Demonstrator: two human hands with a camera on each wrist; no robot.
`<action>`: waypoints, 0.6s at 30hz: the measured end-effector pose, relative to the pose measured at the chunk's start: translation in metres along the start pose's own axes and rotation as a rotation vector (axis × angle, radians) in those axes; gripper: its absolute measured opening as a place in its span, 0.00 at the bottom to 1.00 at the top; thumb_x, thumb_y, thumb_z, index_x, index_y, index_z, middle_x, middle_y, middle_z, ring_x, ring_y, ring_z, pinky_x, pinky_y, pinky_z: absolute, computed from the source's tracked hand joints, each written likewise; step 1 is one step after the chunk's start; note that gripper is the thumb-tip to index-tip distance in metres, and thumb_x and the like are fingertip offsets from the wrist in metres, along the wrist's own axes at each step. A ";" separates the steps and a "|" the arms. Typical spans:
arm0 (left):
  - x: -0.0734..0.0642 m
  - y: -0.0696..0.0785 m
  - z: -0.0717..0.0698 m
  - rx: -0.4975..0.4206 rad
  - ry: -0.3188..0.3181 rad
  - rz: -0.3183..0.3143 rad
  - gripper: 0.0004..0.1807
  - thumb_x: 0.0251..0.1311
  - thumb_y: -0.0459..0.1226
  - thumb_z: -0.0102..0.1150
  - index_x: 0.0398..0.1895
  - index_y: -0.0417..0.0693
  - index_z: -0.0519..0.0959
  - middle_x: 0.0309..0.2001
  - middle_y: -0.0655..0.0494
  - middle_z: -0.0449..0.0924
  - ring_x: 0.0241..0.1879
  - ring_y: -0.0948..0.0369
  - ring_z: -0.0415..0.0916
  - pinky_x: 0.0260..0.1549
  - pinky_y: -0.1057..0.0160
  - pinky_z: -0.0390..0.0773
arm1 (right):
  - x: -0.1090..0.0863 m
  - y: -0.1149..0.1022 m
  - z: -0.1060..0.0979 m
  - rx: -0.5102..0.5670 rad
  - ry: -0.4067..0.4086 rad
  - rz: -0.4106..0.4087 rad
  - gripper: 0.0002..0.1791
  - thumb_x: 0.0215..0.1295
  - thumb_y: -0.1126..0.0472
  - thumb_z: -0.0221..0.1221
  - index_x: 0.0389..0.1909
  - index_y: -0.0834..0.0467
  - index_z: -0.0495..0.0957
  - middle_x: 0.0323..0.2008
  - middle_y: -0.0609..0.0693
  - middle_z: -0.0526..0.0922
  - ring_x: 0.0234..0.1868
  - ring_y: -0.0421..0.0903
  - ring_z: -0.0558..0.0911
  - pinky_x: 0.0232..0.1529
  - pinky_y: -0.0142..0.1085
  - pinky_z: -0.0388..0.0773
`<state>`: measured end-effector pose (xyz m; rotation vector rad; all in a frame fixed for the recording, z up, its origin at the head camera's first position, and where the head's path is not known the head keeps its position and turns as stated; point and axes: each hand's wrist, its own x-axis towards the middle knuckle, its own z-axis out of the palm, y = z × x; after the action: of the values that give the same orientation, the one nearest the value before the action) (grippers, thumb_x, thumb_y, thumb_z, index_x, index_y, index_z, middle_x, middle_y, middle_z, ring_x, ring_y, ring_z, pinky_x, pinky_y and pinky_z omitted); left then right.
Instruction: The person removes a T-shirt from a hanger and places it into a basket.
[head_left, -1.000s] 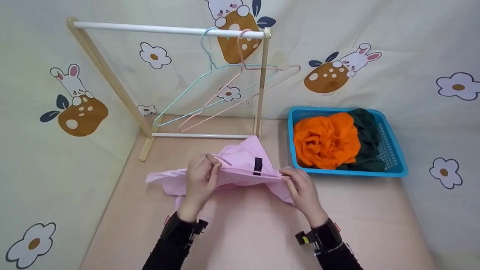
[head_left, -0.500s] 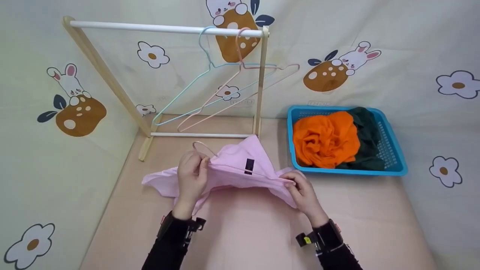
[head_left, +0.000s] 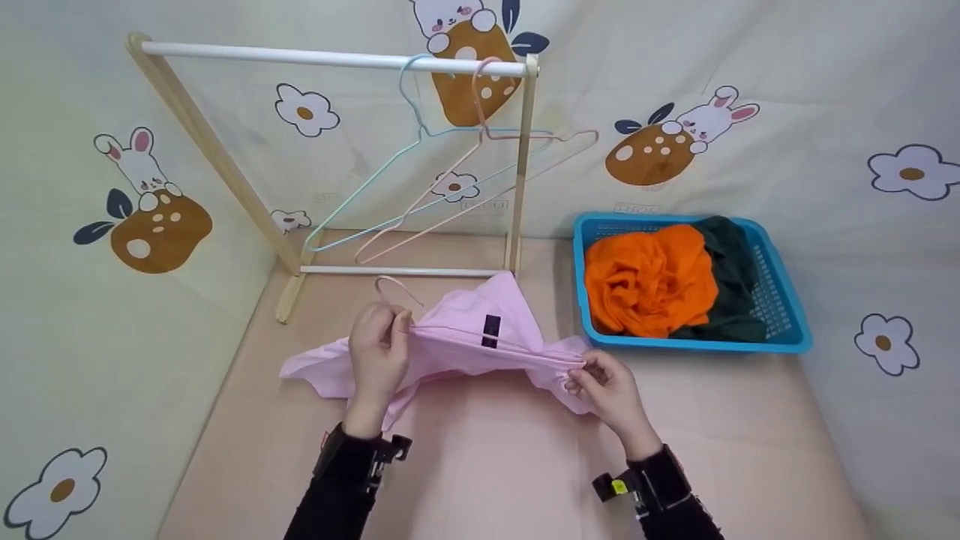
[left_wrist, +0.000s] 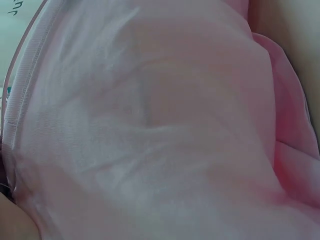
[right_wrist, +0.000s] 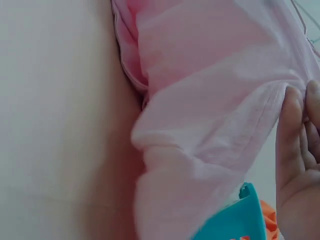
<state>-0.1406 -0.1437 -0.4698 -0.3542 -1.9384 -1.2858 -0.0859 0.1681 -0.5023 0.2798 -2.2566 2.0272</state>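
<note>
A pink shirt (head_left: 465,354) lies bunched over the table, a black label (head_left: 491,331) showing on its inner side. At its left, my left hand (head_left: 377,364) pinches the upper edge of the cloth. Above that hand rises the pinkish hook of a hanger (head_left: 406,289); its body runs along the neckline and partly inside the shirt. My right hand (head_left: 613,394) pinches the shirt's edge on the right between thumb and finger, as the right wrist view shows the fingertips (right_wrist: 294,100) on the cloth. In the left wrist view, pink fabric (left_wrist: 150,125) fills nearly everything.
Behind stands a wooden rack with a white rail (head_left: 300,55). A light blue hanger (head_left: 365,185) and a pink hanger (head_left: 450,174) hang at its right end. At the right is a blue basket (head_left: 787,300) holding an orange garment (head_left: 649,281) and a dark green garment (head_left: 739,277).
My left hand has moved left, and the hanger hook has swung out leftward above it. My right hand has shifted slightly right and down along the edge, drawing the shirt's right part outward.
</note>
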 end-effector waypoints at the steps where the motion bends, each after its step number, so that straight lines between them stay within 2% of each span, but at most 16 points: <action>1: 0.000 0.001 0.000 -0.001 0.006 -0.027 0.11 0.57 0.18 0.57 0.21 0.36 0.74 0.23 0.47 0.72 0.26 0.58 0.67 0.31 0.65 0.66 | -0.001 0.001 0.002 0.032 -0.012 0.026 0.04 0.61 0.83 0.57 0.34 0.76 0.73 0.25 0.57 0.80 0.24 0.41 0.81 0.29 0.31 0.82; 3: 0.001 0.001 0.001 -0.006 0.004 -0.060 0.11 0.58 0.17 0.56 0.21 0.34 0.73 0.22 0.46 0.71 0.25 0.59 0.65 0.30 0.67 0.65 | -0.003 0.004 0.006 0.064 -0.038 0.050 0.03 0.62 0.82 0.56 0.35 0.77 0.73 0.25 0.60 0.80 0.26 0.41 0.82 0.31 0.32 0.82; 4: 0.001 0.002 0.002 -0.008 0.002 -0.067 0.11 0.59 0.17 0.55 0.21 0.34 0.73 0.23 0.45 0.71 0.25 0.59 0.65 0.29 0.67 0.65 | -0.003 0.004 0.009 0.042 -0.049 0.031 0.03 0.62 0.82 0.57 0.36 0.77 0.73 0.26 0.61 0.80 0.26 0.41 0.82 0.31 0.32 0.82; 7: 0.003 0.002 0.003 0.003 -0.013 -0.042 0.11 0.58 0.18 0.57 0.21 0.36 0.75 0.23 0.46 0.72 0.25 0.57 0.67 0.30 0.65 0.65 | -0.002 0.006 0.013 -0.061 -0.034 -0.093 0.08 0.60 0.80 0.61 0.39 0.75 0.76 0.31 0.64 0.80 0.29 0.44 0.82 0.32 0.31 0.81; 12: 0.001 0.001 0.004 0.013 -0.041 0.038 0.10 0.57 0.22 0.60 0.22 0.40 0.76 0.23 0.51 0.74 0.26 0.55 0.69 0.33 0.60 0.66 | 0.006 0.019 0.008 -0.114 0.066 -0.296 0.30 0.51 0.84 0.65 0.57 0.74 0.69 0.45 0.70 0.76 0.39 0.57 0.80 0.35 0.28 0.76; 15: -0.003 0.001 0.007 0.014 -0.083 0.085 0.09 0.58 0.24 0.61 0.23 0.42 0.76 0.24 0.53 0.75 0.28 0.54 0.71 0.37 0.57 0.68 | 0.012 0.022 0.002 -0.171 0.063 -0.383 0.35 0.50 0.84 0.66 0.62 0.73 0.67 0.48 0.67 0.77 0.43 0.56 0.81 0.37 0.28 0.77; 18: -0.006 0.002 0.011 0.019 -0.126 0.126 0.08 0.58 0.26 0.61 0.24 0.42 0.76 0.25 0.54 0.76 0.29 0.54 0.72 0.39 0.55 0.69 | 0.016 0.020 -0.001 -0.357 0.049 -0.457 0.29 0.53 0.79 0.66 0.58 0.67 0.74 0.46 0.57 0.82 0.44 0.51 0.82 0.39 0.31 0.79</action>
<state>-0.1402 -0.1319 -0.4753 -0.5502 -1.9972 -1.1882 -0.1058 0.1694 -0.5188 0.6332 -2.2130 1.3710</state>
